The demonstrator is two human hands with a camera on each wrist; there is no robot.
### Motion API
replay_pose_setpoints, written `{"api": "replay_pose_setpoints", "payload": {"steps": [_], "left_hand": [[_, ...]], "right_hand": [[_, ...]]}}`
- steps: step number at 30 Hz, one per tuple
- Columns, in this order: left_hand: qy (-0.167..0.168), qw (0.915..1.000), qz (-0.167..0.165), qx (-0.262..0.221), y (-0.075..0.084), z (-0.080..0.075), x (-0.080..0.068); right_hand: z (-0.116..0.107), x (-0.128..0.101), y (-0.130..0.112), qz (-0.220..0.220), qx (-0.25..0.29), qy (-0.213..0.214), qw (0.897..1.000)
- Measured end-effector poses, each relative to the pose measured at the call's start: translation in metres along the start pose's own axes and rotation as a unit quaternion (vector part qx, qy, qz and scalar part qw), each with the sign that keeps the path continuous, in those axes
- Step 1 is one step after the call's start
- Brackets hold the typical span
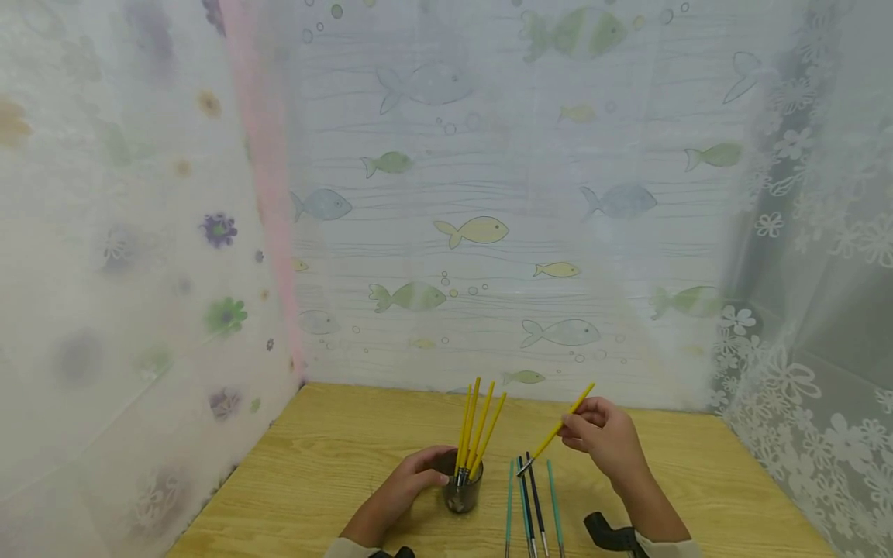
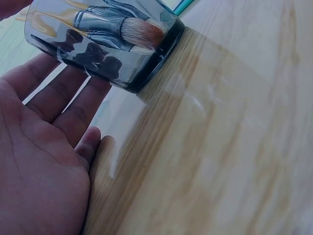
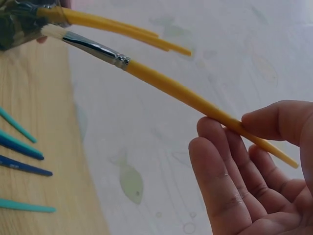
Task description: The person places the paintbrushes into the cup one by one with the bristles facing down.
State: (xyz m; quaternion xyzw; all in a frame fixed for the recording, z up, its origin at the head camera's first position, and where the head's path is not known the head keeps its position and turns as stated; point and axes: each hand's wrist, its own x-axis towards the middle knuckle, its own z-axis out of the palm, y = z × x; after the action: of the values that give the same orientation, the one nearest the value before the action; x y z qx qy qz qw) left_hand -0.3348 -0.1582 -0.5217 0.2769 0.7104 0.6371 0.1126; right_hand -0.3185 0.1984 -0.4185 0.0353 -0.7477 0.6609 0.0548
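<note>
The left hand [image 1: 416, 474] is low down, gripping in a curve. The right hand [image 1: 605, 435] is higher up, pinching with thumb [image 3: 279, 120] and fingers [image 3: 211, 178].

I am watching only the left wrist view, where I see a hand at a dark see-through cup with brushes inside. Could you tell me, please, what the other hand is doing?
Observer: The right hand pinches a yellow brush by its handle.
Operator: Thank you. And how many handles, please, do rise above the cup?
Observer: In the head view I count four yellow handles.
Operator: One more thing: what is lying on the table, at the right side of the cup?
Observer: Several slim handles lie there, some teal handles and some dark blue handles.
</note>
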Motion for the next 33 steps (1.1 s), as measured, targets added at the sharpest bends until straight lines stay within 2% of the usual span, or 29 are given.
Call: {"api": "replay_pose_setpoints", "payload": {"steps": [18,25,33], "left_hand": [[0.015,0.9995,-0.027,0.008,-0.001,0.001,-0.001],[0.014,0.9995,-0.028,0.003,0.000,0.001,-0.001],[0.006,0.9997,-0.022,-0.009,0.002,0.002,-0.003]], "right_hand": [[0.019,-0.010,-0.012,-0.035,0.045,0.030,0.998],[0.031,-0.012,-0.011,-0.045,0.061,0.023,0.997],[0.044,-0.014,-0.005,-0.052,0.050,0.009,0.997]]}}
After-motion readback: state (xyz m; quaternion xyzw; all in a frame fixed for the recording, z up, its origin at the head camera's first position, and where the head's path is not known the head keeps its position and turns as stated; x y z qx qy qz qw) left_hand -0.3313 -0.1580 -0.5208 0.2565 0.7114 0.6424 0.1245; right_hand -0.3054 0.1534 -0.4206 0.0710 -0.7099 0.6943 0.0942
